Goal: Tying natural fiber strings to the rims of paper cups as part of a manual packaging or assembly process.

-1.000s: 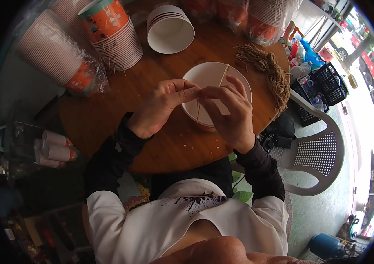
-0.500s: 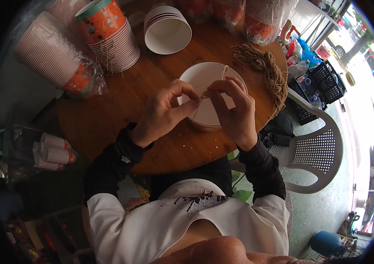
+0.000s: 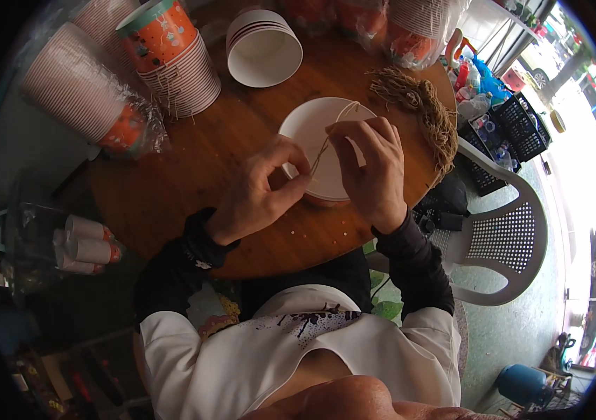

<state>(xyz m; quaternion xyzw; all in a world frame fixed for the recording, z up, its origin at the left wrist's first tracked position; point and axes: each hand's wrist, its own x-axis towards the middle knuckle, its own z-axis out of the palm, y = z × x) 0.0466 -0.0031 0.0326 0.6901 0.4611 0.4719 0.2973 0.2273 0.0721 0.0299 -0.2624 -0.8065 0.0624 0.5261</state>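
Observation:
A white-lined paper bucket (image 3: 303, 126) with an orange outside stands on the round table in front of me. Across its mouth runs a thin tan string (image 3: 323, 148), with a loop of it arching over the far rim. My left hand (image 3: 261, 187) is at the bucket's left side, thumb and forefinger closed on the string's lower end. Above the right half of the bucket, my right hand (image 3: 373, 164) pinches the string higher up, its fingers curled. The exact contact at the fingertips is partly hidden.
The wooden table (image 3: 242, 126) bears a bundle of tan strings (image 3: 424, 112) on the right. Bucket stacks stand behind: an orange-topped stack (image 3: 182, 77), a plastic-wrapped stack (image 3: 74, 84) and a short white stack (image 3: 264, 56). A grey plastic chair (image 3: 501, 238) stands right.
My hands have moved apart from their meeting point over the bucket. The left went slightly down and left, the right slightly up, and more string shows between them.

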